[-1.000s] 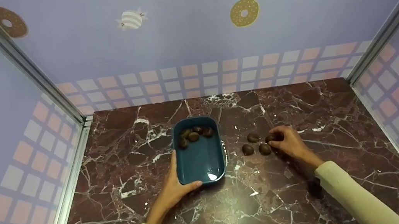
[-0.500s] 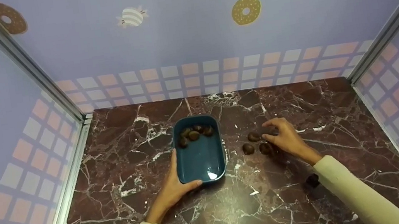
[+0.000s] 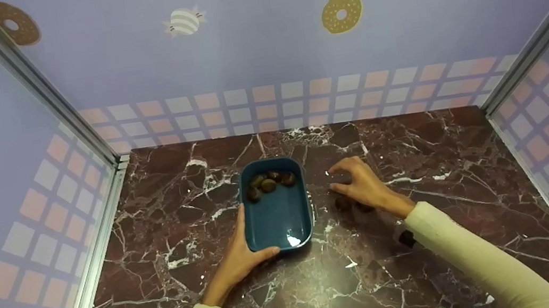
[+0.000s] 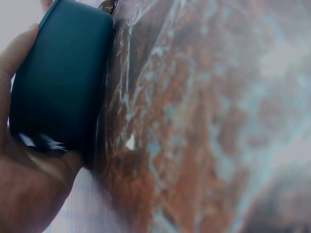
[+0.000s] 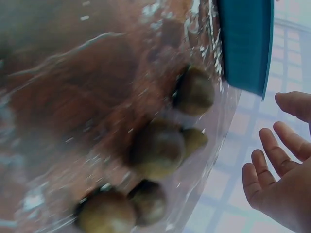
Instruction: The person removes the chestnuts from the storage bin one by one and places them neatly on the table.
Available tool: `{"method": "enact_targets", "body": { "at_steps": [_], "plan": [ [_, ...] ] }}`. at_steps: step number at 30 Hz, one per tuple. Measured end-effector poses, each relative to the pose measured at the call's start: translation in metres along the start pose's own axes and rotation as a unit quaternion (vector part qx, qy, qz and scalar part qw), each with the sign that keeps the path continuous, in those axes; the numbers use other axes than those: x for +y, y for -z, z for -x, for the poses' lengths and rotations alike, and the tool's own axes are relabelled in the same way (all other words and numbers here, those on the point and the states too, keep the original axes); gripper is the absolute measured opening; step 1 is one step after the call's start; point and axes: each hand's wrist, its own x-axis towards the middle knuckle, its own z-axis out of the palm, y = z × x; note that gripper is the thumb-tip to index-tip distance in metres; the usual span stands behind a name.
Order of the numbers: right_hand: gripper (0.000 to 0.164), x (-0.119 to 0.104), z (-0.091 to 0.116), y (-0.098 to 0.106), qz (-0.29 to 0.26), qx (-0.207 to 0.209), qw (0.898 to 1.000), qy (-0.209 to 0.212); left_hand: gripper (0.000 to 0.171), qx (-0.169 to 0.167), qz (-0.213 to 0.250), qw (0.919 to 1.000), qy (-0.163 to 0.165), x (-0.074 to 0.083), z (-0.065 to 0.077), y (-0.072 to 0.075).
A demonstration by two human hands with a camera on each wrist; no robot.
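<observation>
A teal rectangular container (image 3: 278, 223) stands on the marble table, with several chestnuts (image 3: 268, 185) grouped at its far end. My left hand (image 3: 238, 258) grips its near left corner, fingers along the left side and thumb at the near edge. In the left wrist view, that hand (image 4: 34, 189) wraps the container's outer wall (image 4: 63, 73). Just right of the container my right hand (image 3: 362, 184) hovers with thumb and fingers parted, nothing seen between them. Loose chestnuts (image 3: 342, 204) lie under it, partly hidden. The right wrist view shows several chestnuts (image 5: 158, 148) on the table, away from the spread fingers.
The dark red marble table (image 3: 177, 189) is bounded by a patterned lilac back wall (image 3: 259, 48) and side panels. Metal rails (image 3: 97, 286) run along the sides.
My right hand has let go of a chestnut beside the others, then moved left over the loose chestnuts toward the container, thumb and fingers apart. The left hand and container stay in place.
</observation>
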Motion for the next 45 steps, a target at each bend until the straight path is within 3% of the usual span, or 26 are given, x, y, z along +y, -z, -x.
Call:
{"method": "enact_targets", "body": {
  "at_steps": [11, 19, 24, 29, 45],
  "plan": [
    [0.037, -0.025, -0.027, -0.031, -0.043, -0.046, 0.998, 0.032, 0.143, 0.009, -0.003, 0.9999, -0.007, 0.001, 0.000, 0.000],
    [0.040, -0.043, -0.041, -0.052, -0.113, -0.079, 0.990, 0.036, 0.144, 0.007, 0.003, 0.9999, -0.014, 0.000, -0.001, 0.000],
    [0.044, -0.055, -0.052, -0.068, -0.127, -0.105, 0.986, 0.036, 0.144, 0.003, 0.005, 0.9998, -0.017, 0.001, -0.001, 0.001],
    [0.047, -0.063, -0.062, -0.083, -0.128, -0.141, 0.981, 0.024, 0.140, -0.008, 0.018, 0.9997, -0.014, 0.000, -0.001, 0.001],
    [0.041, -0.075, -0.089, -0.115, -0.076, -0.177, 0.981, -0.008, 0.140, 0.000, 0.012, 0.9998, -0.013, -0.001, -0.001, 0.000]
  ]
}}
